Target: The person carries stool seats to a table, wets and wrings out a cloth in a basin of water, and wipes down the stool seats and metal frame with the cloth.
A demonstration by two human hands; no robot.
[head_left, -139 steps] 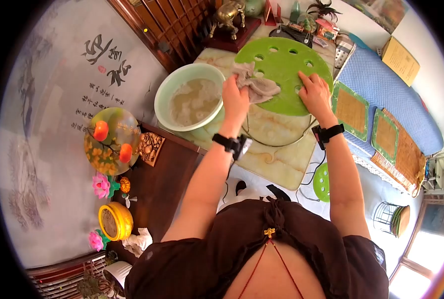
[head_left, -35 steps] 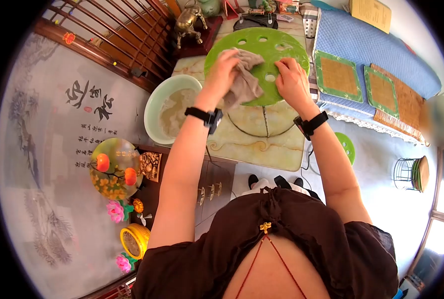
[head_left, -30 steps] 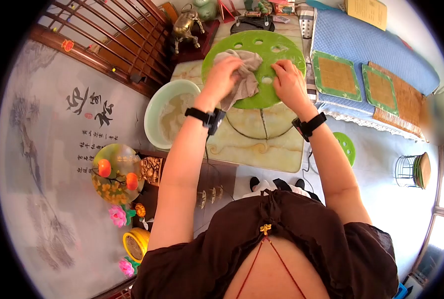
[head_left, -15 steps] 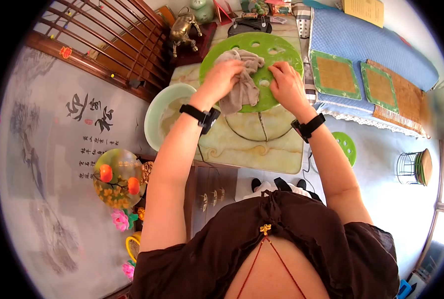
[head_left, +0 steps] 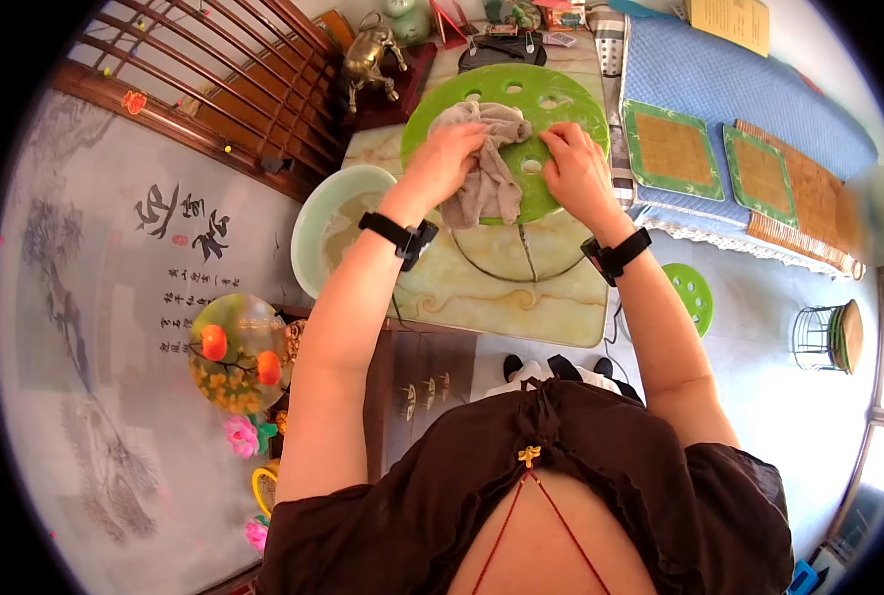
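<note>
A round green stool top (head_left: 561,114) with several holes stands above the marbled table (head_left: 521,307), its thin wire frame showing below. My left hand (head_left: 447,157) has its fingers closed on a damp grey-beige cloth (head_left: 487,183), pressed against the left part of the green top. The cloth hangs down over the lower edge. On the right side, my right hand (head_left: 576,169) grips the green top near a hole, its fingers bent together. Just left of my left forearm sits a pale green basin (head_left: 308,238) of cloudy water, partly hidden by that arm.
A brass animal figure (head_left: 371,61) on a dark red base stands behind the basin. To the right is a blue-covered seat (head_left: 690,59) with green-edged mats. Another green perforated stool (head_left: 695,297) is on the floor. A decorated round plate (head_left: 229,372) stands at the left.
Compared with earlier, the cloth has moved to the left and lower part of the green top and lies more bunched. My right hand still holds the top. The whole view has shifted.
</note>
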